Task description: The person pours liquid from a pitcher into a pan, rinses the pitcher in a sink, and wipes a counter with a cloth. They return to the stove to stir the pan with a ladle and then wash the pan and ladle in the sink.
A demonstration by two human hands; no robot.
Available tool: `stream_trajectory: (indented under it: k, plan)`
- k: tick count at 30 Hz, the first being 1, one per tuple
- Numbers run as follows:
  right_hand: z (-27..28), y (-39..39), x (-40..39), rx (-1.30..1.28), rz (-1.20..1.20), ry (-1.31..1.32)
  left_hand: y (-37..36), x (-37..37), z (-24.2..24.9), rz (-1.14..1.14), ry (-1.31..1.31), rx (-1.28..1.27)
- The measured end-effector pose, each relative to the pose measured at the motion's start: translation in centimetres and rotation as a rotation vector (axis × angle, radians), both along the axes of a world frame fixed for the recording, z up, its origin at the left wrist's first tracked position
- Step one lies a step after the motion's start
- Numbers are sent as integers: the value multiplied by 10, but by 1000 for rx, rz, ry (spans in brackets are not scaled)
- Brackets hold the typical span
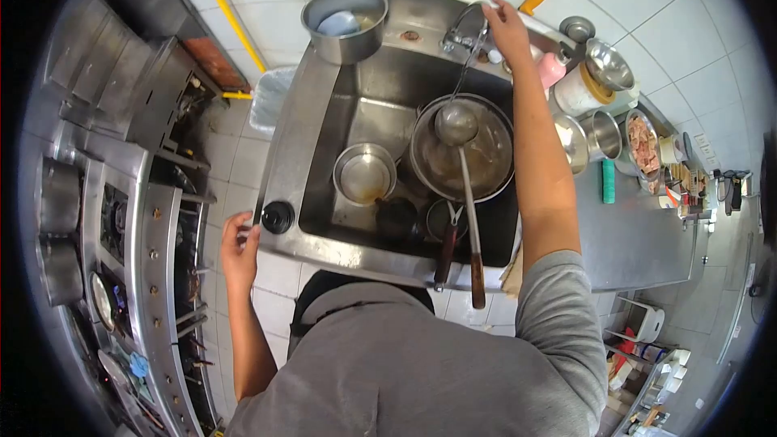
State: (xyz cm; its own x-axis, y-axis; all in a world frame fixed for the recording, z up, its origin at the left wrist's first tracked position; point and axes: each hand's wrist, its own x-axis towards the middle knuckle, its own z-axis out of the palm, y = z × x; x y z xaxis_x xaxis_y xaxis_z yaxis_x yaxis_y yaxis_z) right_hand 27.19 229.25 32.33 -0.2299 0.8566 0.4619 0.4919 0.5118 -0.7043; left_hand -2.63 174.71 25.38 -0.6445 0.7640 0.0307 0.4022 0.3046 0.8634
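Note:
My right hand (508, 28) reaches over the sink's back edge, its fingers on the faucet (469, 32). A thin stream of water runs from the spout down toward a ladle (457, 123). The ladle's bowl lies in a large round pan (421, 163), and its long wooden-ended handle extends over the sink's front rim. Beside the sink's left front corner, my left hand (240, 247) hangs with loosely bent fingers and nothing visible in it. Close to it, a round black lid-like piece (278, 216) rests on the rim.
In the steel sink (316, 154) are a small metal pot (364, 182) and a dark-handled utensil (446, 255). A deep pot (344, 40) stands on the back left corner. Metal bowls (609, 66) and a pink bottle (553, 69) line the right counter. A stove (121, 194) stands left.

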Motion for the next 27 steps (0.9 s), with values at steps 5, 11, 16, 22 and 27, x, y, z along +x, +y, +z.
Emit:
stream_trajectory:
  k: [5, 11, 16, 22, 27]
  plan:
    - [-9, -70, -12, 253, -78, 112, 3, 3, -13, -17, 194, -87]
    - [-27, -250, -42, -354, 607, -261, 18, -6, -37, -351, 436, -150]
    - [-57, -357, -78, -665, 697, -270, 27, -15, -49, -495, 434, -244]
    - [-108, -422, -105, -1155, 518, 347, 55, 5, -38, -698, 3, 212]
    - [-116, -407, -71, -1091, 356, 555, 95, 29, -31, -930, -66, 261]
